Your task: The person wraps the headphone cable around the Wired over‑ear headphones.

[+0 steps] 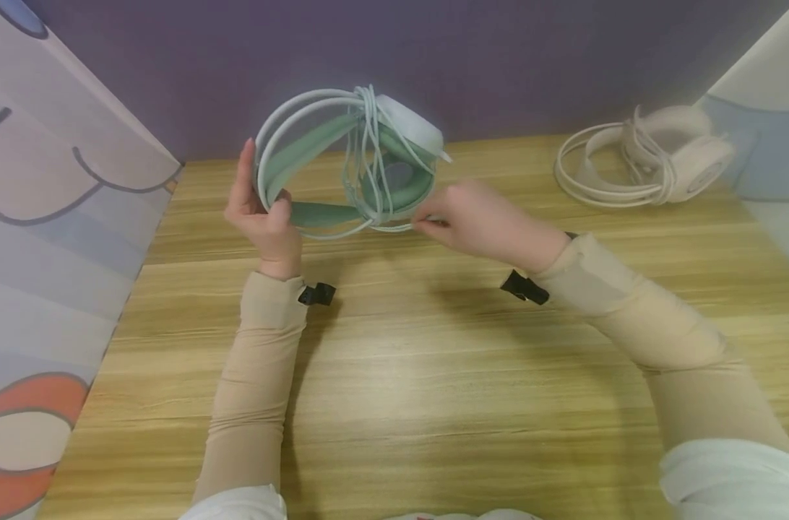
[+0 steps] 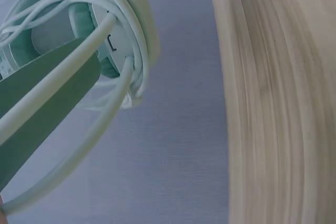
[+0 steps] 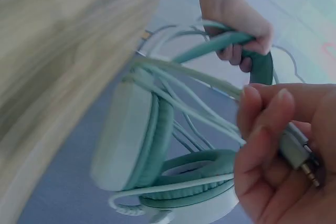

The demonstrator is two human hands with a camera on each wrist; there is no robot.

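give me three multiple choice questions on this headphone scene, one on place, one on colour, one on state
1. Where does the white headset lie?
A. far right of the table
B. in the person's lap
C. under the left sleeve

2. What colour are the held headphones' ear pads?
A. red
B. green
C. black

3. What does the right hand pinch?
A. nothing
B. a pen
C. the cable's jack plug

Answers:
1 A: it rests on the wooden table at far right.
2 B: the green headphones show green pads.
3 C: the jack plug sticks out of its fingers, while the left hand grips the headband.
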